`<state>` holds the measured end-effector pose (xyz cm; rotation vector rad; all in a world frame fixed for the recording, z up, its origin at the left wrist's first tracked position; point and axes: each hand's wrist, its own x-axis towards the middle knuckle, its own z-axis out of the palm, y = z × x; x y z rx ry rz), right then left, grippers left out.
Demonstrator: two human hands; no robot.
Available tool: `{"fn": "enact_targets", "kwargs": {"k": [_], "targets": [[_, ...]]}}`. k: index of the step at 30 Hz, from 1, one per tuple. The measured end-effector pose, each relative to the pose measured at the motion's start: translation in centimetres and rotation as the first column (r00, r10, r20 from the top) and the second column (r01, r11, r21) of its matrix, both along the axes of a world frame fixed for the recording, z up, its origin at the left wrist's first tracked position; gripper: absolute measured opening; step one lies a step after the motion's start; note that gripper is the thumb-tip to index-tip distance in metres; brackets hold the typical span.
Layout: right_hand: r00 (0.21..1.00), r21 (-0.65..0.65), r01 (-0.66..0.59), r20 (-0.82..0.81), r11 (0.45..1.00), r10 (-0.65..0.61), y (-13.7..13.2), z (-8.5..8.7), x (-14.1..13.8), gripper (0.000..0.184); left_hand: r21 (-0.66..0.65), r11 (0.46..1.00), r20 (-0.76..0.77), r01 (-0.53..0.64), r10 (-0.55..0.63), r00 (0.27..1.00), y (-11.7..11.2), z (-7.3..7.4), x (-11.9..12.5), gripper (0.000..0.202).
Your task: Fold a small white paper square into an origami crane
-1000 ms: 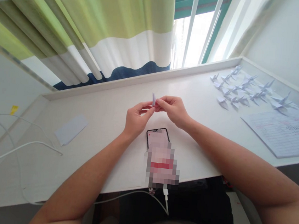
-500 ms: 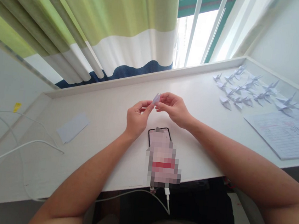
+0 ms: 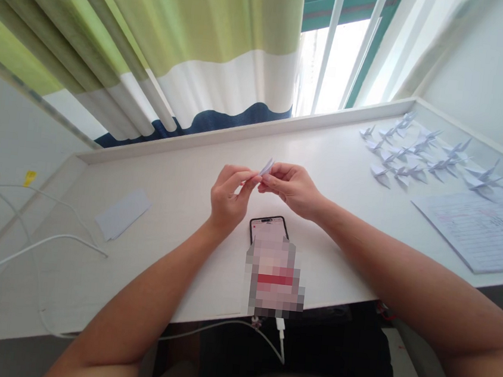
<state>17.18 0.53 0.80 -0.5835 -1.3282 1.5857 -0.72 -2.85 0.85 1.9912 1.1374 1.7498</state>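
A small folded piece of white paper is pinched above the middle of the desk. My left hand grips its lower left end between thumb and fingers. On its right side, my right hand holds it with thumb and curled fingers, and the two hands' fingertips meet. The paper's pointed tip sticks up between them; its lower part is hidden by the fingers. Below the hands lies a phone, its screen mostly blurred out. Several folded white paper cranes stand at the back right.
On the left of the white desk lie flat paper sheets and a white cable. A written sheet lies at the right. A charging plug runs from the phone over the front edge. A raised rim and a curtain are behind.
My fingers have shifted their pinch on the folded paper, and its tip now leans more to the right. The left hand has turned slightly. The view has moved a little.
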Motion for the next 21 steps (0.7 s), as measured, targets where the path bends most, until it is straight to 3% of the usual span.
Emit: {"fn": "enact_targets", "kwargs": {"k": [7,10,13,17,21], "targets": [[0.996,0.022,0.083,0.040,0.996,-0.083,-0.4,0.4,-0.2,0.045,-0.144,0.989,0.052,-0.041,0.049,0.997,-0.4,0.0,0.6,0.031],[0.988,0.046,0.143,0.050,0.989,-0.145,-0.1,0.3,-0.2,0.048,-0.228,0.974,0.128,-0.007,0.037,0.991,-0.3,-0.3,0.9,0.024],[0.975,0.095,0.206,0.067,0.974,-0.213,0.1,0.0,-0.1,0.050,-0.305,0.950,0.238,0.064,0.011,0.971,0.0,-0.6,1.0,0.033],[0.948,0.231,0.259,0.125,0.938,-0.293,0.0,-0.1,-0.1,0.048,-0.360,0.915,0.379,0.184,-0.037,0.925,0.4,-0.7,0.9,0.038],[0.879,0.415,0.307,0.222,0.857,-0.423,-0.4,0.1,0.1,0.047,-0.372,0.898,0.452,0.236,-0.047,0.891,0.5,-0.6,1.0,0.036]]}}
